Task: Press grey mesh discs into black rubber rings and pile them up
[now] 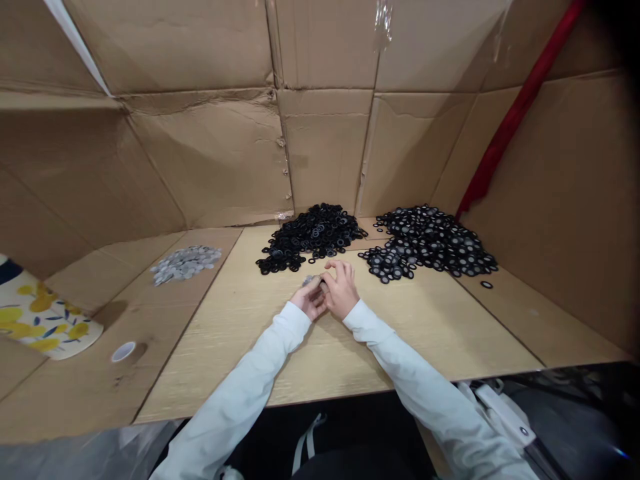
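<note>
My left hand [311,299] and my right hand [342,289] meet above the middle of the board, fingers bent and pinched together. Between their fingertips is a small dark piece that looks like a black ring [322,281], mostly hidden. A few grey discs [307,280] show at the left fingertips; I cannot tell whether they are held or lie on the board. Just beyond the hands is a heap of loose black rings [320,230]. Right of it spreads a pile of black rings with grey centres [430,240]. Grey discs [185,264] form a smaller pile at left.
Cardboard walls [325,147] enclose the back and sides of the pale board [240,333]. A patterned cylinder [50,320] and a small white round lid or cup [123,352] are at left. A red strip [520,107] hangs at right. One ringed disc [487,285] lies apart.
</note>
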`<state>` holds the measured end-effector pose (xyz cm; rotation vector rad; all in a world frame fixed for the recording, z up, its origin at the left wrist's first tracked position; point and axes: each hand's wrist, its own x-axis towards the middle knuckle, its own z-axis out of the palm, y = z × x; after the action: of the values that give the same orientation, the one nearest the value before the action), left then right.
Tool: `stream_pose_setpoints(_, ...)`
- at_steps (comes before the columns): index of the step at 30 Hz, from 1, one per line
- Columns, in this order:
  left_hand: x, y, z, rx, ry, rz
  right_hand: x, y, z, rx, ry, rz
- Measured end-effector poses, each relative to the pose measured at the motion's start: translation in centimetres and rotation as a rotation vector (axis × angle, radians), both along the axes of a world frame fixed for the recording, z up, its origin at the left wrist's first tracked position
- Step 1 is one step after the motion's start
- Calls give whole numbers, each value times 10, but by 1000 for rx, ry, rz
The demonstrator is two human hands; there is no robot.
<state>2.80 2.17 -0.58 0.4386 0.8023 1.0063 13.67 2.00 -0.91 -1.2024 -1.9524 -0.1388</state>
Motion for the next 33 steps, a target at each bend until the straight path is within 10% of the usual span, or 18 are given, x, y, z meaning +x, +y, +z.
stream_pose_setpoints(6, -1, 4, 2, 38, 90, 36, 3, 2, 3, -51, 181, 29)
stream_pose_setpoints(17, -6, 8, -2, 501, 476, 376, 10, 23, -3, -645, 1063, 306)
stream_pose_setpoints(33, -12, 8, 5, 620, 603, 223, 22, 24, 7, -649, 808, 423)
